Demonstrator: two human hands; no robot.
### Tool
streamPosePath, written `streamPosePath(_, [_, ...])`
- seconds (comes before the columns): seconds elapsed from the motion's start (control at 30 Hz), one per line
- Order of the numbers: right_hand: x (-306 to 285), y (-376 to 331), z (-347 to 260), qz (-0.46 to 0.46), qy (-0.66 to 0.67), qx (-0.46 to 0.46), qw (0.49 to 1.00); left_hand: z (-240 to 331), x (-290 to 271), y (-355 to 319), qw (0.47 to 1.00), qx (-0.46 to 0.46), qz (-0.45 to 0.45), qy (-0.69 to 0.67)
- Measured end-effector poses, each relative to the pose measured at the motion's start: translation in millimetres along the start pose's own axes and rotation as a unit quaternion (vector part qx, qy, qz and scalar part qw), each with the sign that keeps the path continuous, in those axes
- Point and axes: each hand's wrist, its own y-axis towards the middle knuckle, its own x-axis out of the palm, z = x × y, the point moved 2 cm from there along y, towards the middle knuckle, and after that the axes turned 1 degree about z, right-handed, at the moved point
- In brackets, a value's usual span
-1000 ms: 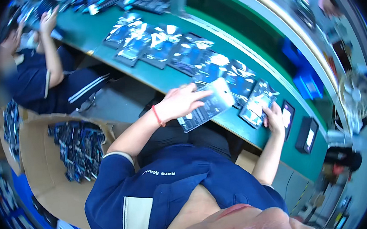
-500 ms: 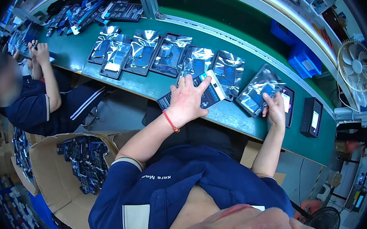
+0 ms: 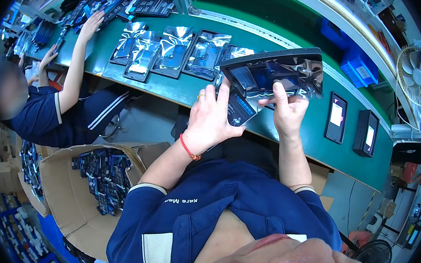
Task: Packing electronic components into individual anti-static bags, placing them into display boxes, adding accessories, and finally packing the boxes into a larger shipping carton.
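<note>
Gripping a shallow black rectangular tray covered with glossy silver film (image 3: pixel 285 72), the person's right hand (image 3: pixel 288 109) in the head view has its thumb on the film side near the lower edge, the other fingers mostly bent behind or beneath that edge. The tray is held up over the worktable, tilted so that its film side faces the person, and its long axis runs nearly left to right across the picture.

The key relation is at the tray's left end: a flat dark printed package with blue lettering (image 3: pixel 241 110) lies just below it in the picture, between the two hands. The left hand (image 3: pixel 208 116), with a red cord bracelet (image 3: pixel 189 148) at its wrist, is the nearer one to the package; its fingers spread over it, thumb by the lower edge. Whether they clasp it or only press on it cannot be told. The index fingertip comes close to the tray's left end; contact there is unclear.

Beyond, similar film-covered black trays (image 3: pixel 174 48) stand in a row on the green tabletop (image 3: pixel 305 128). To the right lie a slim black tray with a white insert (image 3: pixel 337 117) and a deeper black box (image 3: pixel 366 133).
</note>
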Motion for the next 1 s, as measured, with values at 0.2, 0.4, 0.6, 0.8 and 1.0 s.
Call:
streamPosePath(0.2, [-4.1,-5.7,-7.2,-0.004,-0.055,-0.009,0.998,-12.5,-5.8,-0.5,0.995,0.009,0.099,0.027])
streamPosePath(0.4, [-14.3,-9.1,-17.6,-0.01,-0.11,0.038,0.993,-9.9,-4.9,0.0,0.989,0.056,0.132,0.046])
streamPosePath(0.6, [-11.6,-4.8,-27.4,-0.04,-0.151,0.118,0.981,-9.5,-0.2,-1.4,0.983,0.123,0.132,0.022])
streamPosePath(0.8, [-4.1,-0.6,-3.5,-0.03,-0.036,0.196,0.98,-10.8,-0.4,-1.4,0.986,0.116,0.119,-0.018])
streamPosePath(1.0, [3.7,-17.4,22.2,-0.084,-0.064,0.187,0.977,-4.9,6.5,9.2,0.985,0.087,0.148,0.018])
